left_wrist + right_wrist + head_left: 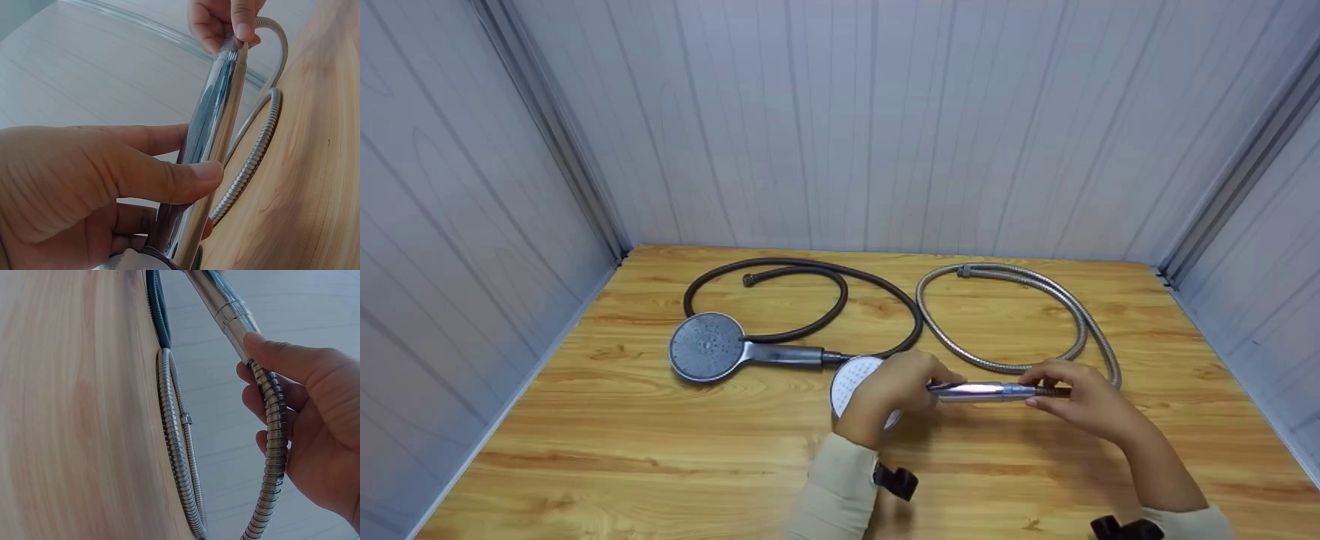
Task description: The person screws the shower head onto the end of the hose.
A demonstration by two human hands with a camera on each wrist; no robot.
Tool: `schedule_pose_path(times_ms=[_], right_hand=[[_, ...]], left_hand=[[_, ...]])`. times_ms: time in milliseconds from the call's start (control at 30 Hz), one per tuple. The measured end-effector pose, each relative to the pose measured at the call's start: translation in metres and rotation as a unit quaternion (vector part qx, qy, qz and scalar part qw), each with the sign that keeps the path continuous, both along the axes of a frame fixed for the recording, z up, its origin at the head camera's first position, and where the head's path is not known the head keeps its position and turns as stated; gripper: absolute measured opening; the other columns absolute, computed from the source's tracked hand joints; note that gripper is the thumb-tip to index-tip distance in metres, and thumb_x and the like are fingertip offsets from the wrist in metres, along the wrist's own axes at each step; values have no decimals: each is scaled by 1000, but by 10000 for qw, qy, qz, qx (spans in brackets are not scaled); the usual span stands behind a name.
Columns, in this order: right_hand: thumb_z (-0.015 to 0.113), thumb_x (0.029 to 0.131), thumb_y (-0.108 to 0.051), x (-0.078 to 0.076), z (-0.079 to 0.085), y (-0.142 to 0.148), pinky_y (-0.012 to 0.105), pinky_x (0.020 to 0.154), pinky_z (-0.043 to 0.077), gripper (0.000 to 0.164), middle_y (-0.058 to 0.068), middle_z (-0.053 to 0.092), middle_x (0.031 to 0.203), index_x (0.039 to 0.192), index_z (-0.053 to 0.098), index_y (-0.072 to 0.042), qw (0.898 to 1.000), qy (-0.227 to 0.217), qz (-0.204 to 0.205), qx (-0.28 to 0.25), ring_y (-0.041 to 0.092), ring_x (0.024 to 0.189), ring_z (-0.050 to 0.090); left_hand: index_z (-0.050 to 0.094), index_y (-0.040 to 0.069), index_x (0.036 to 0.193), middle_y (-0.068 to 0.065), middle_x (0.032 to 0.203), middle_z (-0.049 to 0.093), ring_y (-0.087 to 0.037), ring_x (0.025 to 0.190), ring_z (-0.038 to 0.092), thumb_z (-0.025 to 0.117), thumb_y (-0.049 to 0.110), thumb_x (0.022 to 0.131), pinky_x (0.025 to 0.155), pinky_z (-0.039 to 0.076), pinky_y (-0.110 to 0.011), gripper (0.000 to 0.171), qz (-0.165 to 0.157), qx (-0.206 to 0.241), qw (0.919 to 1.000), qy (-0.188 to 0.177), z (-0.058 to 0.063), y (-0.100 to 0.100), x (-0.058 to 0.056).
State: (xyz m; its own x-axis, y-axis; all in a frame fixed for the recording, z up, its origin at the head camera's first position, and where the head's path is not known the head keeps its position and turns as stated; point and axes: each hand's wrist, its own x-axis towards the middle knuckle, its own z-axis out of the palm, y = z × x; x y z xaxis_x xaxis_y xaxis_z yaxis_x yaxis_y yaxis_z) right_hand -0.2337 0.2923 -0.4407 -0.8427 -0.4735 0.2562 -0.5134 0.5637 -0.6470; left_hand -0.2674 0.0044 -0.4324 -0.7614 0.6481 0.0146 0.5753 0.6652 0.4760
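Note:
My left hand [894,384] grips the chrome handle [212,107] of a shower head whose white spray face [851,377] shows partly beneath that hand. In the left wrist view its thumb lies along the handle and the fingers pass behind. At the handle's other end, my right hand [1086,399] pinches the end of a silver metal shower hose [275,439]. The right thumb presses on the smooth chrome end piece [239,332] where hose and handle meet. Handle and hose end are in line and touching; whether the thread is engaged cannot be seen. Handle and hose end are held above the table.
A grey shower head [707,347] lies at the left with its dark hose [877,281] looped behind it. The rest of the silver hose coils on the wooden table [660,465] at the back right, its free end nut [964,271] showing. Panelled walls [840,135] enclose three sides.

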Motion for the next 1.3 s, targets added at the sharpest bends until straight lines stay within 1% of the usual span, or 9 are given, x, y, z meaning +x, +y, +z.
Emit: schedule_pose_path(times_ms=[233,467,567,700,833,933,1000,1133,1300], right_hand=[[73,87,-10,0,0,-1,27,67,53,18,-1,69,100,105,72,-14,9999,31,-41,120,11,82,58],[72,87,-8,2,2,-2,26,66,52,19,4,68,100,106,72,-10,10000,14,17,42,10,84,57],[71,88,-8,2,3,-2,26,67,52,19,6,68,101,106,72,-9,10000,-16,57,-7,11,85,57],[71,88,-7,2,4,-1,25,67,52,17,6,68,100,105,71,-8,9999,-101,71,-26,10,86,57],[71,88,-8,2,4,0,26,67,50,14,0,68,96,102,72,-10,9997,198,87,127,8,84,56],[72,88,-8,2,5,0,28,66,48,13,-3,68,91,100,72,-11,9986,482,109,199,8,80,56],[72,88,-8,3,6,1,27,66,49,14,-2,68,93,101,72,-11,9990,396,100,163,8,81,56],[72,88,-11,4,5,6,25,70,52,18,2,69,99,105,72,-9,10000,-18,-40,50,7,87,59],[72,88,-13,4,2,11,26,70,54,18,1,70,100,106,72,-11,10000,-76,-30,-16,8,88,61]], left_hand=[[71,29,120,12,104,71,-5,73,51,74,-3,78,64,43,-19,52,8,9,10000,-5,0,0,0],[71,29,119,13,102,71,-4,74,53,75,-2,78,66,45,-19,51,61,-5,10000,-67,2,0,0],[71,29,119,13,103,71,-4,74,53,76,0,79,66,45,-19,50,110,-31,9999,-103,2,1,0],[70,29,120,14,107,70,-4,75,51,77,3,79,66,43,-19,49,107,-49,9999,-30,3,2,0],[70,28,121,13,110,70,-5,73,49,78,4,78,64,39,-19,51,-45,-20,9997,252,3,2,1],[69,28,121,12,109,70,-4,73,49,77,2,77,63,38,-19,52,-108,-29,9991,406,4,3,1],[69,29,122,11,107,71,-4,74,50,77,2,77,63,39,-19,53,-93,-66,9990,441,4,4,1],[69,30,121,12,105,71,-4,74,52,77,1,76,63,41,-19,54,-39,-48,9993,369,3,7,2],[70,30,120,13,107,70,-3,75,53,76,1,77,64,41,-18,53,-85,-111,9992,378,3,10,5]])
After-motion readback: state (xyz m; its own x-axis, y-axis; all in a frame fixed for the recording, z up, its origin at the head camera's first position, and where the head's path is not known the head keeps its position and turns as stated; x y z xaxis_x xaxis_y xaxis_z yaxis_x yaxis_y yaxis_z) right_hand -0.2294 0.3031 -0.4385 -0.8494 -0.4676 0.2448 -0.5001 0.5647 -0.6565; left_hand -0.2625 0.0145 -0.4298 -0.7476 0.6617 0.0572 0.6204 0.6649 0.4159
